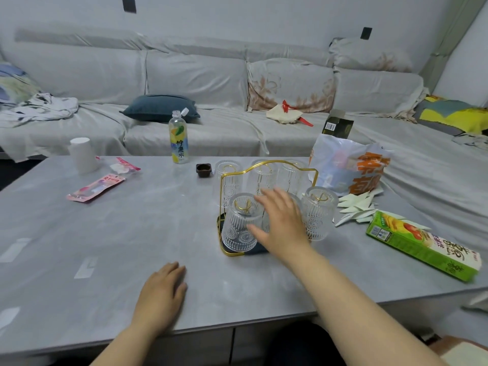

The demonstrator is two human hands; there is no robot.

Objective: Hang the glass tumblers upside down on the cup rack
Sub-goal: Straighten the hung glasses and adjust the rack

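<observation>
A gold wire cup rack [266, 167] with a dark base stands on the grey table [132, 233]. Several clear ribbed glass tumblers hang upside down on it: a front-left one [239, 225], a front-right one [318, 212], and others behind at the back row [228, 178]. My right hand [280, 220] is over the front middle of the rack, fingers spread, covering a tumbler there; whether it grips the glass cannot be seen. My left hand [161, 294] lies flat on the table near the front edge, holding nothing.
A lemon drink bottle [179, 138], a small dark cup [203, 170], a white paper cup [82, 154] and pink packets [95, 187] lie to the left and behind. A plastic bag [348, 167], folded white papers [356, 207] and a green carton [422, 244] sit to the right. A sofa runs behind.
</observation>
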